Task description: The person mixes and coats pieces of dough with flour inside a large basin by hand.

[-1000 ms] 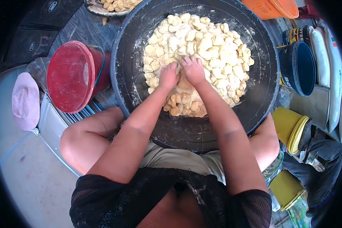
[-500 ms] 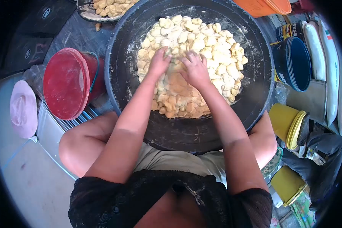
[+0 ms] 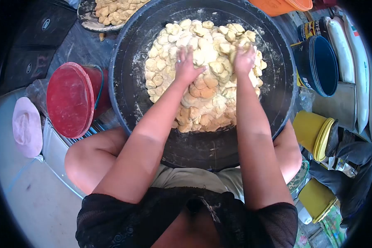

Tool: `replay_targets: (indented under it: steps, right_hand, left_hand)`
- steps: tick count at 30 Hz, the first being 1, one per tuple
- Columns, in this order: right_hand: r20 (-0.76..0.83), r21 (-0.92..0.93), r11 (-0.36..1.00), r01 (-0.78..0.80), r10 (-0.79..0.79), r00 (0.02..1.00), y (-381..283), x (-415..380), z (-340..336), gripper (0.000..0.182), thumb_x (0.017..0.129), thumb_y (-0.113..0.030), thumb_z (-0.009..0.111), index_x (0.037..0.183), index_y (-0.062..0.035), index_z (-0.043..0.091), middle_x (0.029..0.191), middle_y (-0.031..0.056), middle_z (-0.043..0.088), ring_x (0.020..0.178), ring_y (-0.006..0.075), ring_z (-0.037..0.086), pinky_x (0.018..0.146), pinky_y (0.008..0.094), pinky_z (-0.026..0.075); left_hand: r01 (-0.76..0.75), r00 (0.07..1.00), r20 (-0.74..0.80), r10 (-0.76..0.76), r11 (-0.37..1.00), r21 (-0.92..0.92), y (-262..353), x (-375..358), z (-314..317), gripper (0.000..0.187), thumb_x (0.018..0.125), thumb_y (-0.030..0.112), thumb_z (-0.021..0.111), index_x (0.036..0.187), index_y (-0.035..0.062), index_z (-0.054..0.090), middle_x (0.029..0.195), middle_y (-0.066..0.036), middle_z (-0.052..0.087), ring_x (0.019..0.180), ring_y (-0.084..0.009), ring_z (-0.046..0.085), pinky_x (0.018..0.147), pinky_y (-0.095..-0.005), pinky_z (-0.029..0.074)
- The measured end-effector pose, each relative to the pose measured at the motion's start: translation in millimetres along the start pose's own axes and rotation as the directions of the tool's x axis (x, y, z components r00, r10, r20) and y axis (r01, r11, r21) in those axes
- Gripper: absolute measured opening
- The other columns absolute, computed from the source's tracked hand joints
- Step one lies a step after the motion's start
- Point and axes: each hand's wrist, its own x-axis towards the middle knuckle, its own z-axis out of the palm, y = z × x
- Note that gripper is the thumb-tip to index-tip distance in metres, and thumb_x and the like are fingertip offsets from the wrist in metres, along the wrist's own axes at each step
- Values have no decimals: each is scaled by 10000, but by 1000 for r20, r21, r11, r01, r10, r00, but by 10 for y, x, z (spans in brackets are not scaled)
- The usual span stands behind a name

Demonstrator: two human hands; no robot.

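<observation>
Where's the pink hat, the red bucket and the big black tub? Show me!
Pink hat [image 3: 27,127]: head view, on its middle.
Red bucket [image 3: 90,99]: head view, on its rim.
Black tub [image 3: 194,151]: head view, on a bare part inside.

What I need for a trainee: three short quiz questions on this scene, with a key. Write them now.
1. True or false: the left hand and right hand are clasped together.
2. Which hand is nearer the red bucket: A, the right; B, the left?
3. Fill in: the pale lumps lie in a round black ____.

Key: 1 false, they are apart; 2 B; 3 tub.
</observation>
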Motion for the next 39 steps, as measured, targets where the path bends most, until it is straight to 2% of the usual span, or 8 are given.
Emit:
replay_targets:
  steps: [7,13,17,19,20,26,33,39]
  right_hand:
    - [648,-201,587,784,-521,556,222,-559,-463,514,887,-480,501,1374,-338,416,1448,146,372,1372,294,309,1108,582,188]
    - [-250,-333,933,-137,53,967,108,206,-365,632,854,-412,600,1394,-158,393,1459,198,274,1315,349,350,1074,564,229]
    - [315,-253,845,471,-388,866,-389,47,-3,761,830,-492,601,1453,-167,309,1530,158,219,1419,311,183,1146,540,55]
    - [610,-318,846,428,-163,776,-704,-226,117,789,852,-579,516,1491,-221,225,1567,84,137,1444,284,106,1135,574,-24]
    - [398,-155,886,437,-348,849,-588,-440,395,670,821,-485,603,1388,-190,402,1462,127,345,1405,318,224,1123,612,48]
    - [596,81,521,850,-709,378,-485,-963,68,405,727,-232,664,1106,-143,551,1134,71,546,1174,306,469,1043,532,313]
    - [413,-55,817,573,-504,758,-310,-390,-231,592,750,-377,714,1281,-186,534,1324,112,448,1164,322,461,978,478,337]
    - [402,-104,831,546,-467,787,-285,-713,129,350,772,-256,707,1078,-139,584,1267,77,538,1221,276,452,1047,537,243]
  left_hand:
    - [-635,769,134,625,724,270,-534,-444,330,439,824,158,627,1247,112,519,1355,-170,400,1176,-382,461,981,-494,387]
    - [-40,992,117,57,989,-145,-723,-788,-41,369,879,231,581,1216,85,545,1075,-173,605,878,-306,617,845,-383,485]
    - [201,930,360,-77,926,-320,-919,-417,-137,320,864,304,616,1046,40,619,850,-143,633,735,-240,601,720,-365,486]
    - [224,787,604,-126,971,-90,-851,-175,-412,319,846,329,643,931,23,649,779,-126,622,694,-219,586,690,-356,474]
    - [176,775,614,-148,984,16,-784,-66,-498,293,817,300,660,795,7,651,808,-146,640,712,-253,606,700,-373,481]
    - [-376,926,-27,377,926,18,-459,602,-310,417,728,141,655,1135,75,589,1292,-132,504,1167,-321,497,958,-423,421]
    - [-406,913,81,399,879,251,-248,256,-51,421,722,89,675,1127,118,561,1293,-132,443,1216,-381,404,1000,-437,395]
    - [4,965,255,68,962,-272,-597,-59,-354,313,745,68,671,1043,109,582,1126,-142,490,991,-329,543,838,-391,474]
